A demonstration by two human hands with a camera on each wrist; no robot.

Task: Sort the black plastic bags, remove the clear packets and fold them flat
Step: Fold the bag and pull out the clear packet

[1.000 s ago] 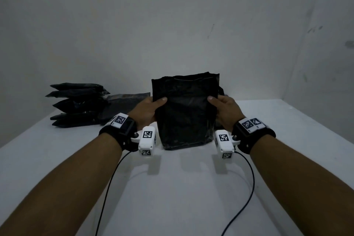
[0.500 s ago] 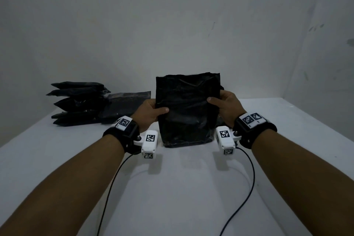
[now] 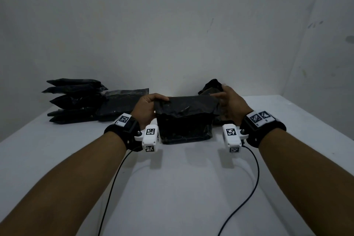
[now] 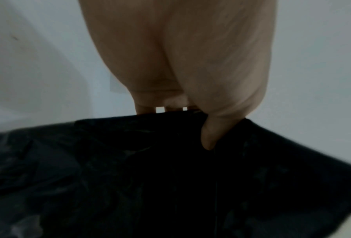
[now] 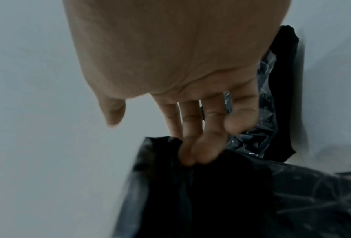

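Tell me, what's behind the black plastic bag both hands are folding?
Behind the black plastic bag, past the right hand, sits crumpled black plastic with a clear crinkled film. The bag and hand cover the rest.

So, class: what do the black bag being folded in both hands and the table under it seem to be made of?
Black bag: seemingly thin plastic film, slightly glossy; it crumples under the fingers and shows shiny creases.
Table: a smooth, matt white surface, perhaps laminate or painted board; the material cannot be told.

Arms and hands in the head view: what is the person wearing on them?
Bare forearms, no sleeves or gloves. Each wrist has a black band topped with a white checkered tag. A white box with similar tags hangs inward, trailing a thin black cable.
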